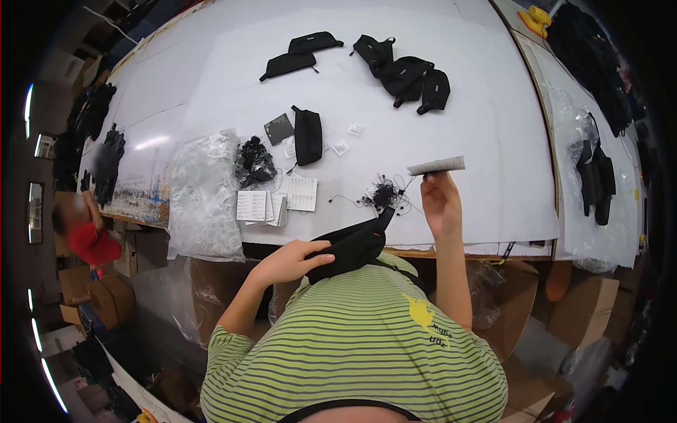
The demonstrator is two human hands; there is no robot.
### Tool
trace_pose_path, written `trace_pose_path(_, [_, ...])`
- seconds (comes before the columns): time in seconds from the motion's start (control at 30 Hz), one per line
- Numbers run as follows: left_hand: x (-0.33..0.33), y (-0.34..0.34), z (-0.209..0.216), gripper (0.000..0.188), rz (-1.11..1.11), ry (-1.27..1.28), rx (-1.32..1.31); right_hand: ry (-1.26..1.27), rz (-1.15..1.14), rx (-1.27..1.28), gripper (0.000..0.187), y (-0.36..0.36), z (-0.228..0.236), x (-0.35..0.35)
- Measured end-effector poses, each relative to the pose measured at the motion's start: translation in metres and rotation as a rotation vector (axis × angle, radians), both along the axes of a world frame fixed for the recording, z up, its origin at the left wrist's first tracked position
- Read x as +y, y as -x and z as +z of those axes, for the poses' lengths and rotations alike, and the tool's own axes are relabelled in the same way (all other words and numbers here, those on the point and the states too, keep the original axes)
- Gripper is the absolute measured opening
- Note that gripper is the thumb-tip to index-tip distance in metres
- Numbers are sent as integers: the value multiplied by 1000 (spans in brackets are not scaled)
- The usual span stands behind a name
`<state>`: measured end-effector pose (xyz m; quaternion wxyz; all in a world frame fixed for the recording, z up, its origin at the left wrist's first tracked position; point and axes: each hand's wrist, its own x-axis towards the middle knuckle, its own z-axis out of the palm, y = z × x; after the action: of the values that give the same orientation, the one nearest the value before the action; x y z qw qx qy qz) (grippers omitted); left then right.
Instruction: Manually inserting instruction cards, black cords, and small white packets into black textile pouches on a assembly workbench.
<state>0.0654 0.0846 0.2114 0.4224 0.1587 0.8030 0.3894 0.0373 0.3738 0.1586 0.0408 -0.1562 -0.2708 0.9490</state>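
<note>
My left hand [295, 261] is closed on a black zip pouch [352, 248], held against my body at the table's near edge. The pouch slants up to the right, its strap end near a loose heap of black tag strings [383, 194]. Raised to the right of that heap, my right hand [442, 201] pinches a printed paper tag [437, 166], seen nearly edge-on. Thin dark strings run between the heap and the tag. Stacked printed cards [255, 206] lie left of the strings, beside a bundle of black cords [254, 162]. Another black pouch [308, 136] rests beyond them.
Several black pouches [405, 76] lie at the table's far side, two more [289, 65] left of them. Small white packets [340, 147] sit mid-table. Clear plastic bags [204, 197] cover the left part. Cardboard boxes [582, 310] stand below right. A person in red [94, 240] is far left.
</note>
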Motion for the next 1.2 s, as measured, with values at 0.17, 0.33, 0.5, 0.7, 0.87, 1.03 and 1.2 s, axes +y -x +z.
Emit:
trace_pose_path(0.17, [12, -2, 20, 34, -129, 34, -25, 231, -88, -451, 25, 18, -23, -31])
trace_pose_path(0.33, [12, -4, 14, 32, -161, -10, 15, 251, 243, -361, 30, -1, -52, -51])
trace_pose_path(0.5, [12, -6, 18, 30, -129, -14, 21, -227, 109, -406, 31, 8, -41, -57])
trace_pose_path(0.7, [4, -5, 10, 28, 42, 64, 180, -808, -139, -156, 32, 16, -55, -23])
trace_pose_path(0.87, [15, 7, -11, 21, 71, -19, 578, -1111, 337, 128, 31, 6, 24, -36])
trace_pose_path(1.03, [30, 20, -19, 18, 40, -103, 1104, -1876, 850, 387, 25, -6, 21, -48])
trace_pose_path(1.2, [27, 30, -38, 14, -203, -153, 611, -1530, 994, 187, 31, -15, 25, -43])
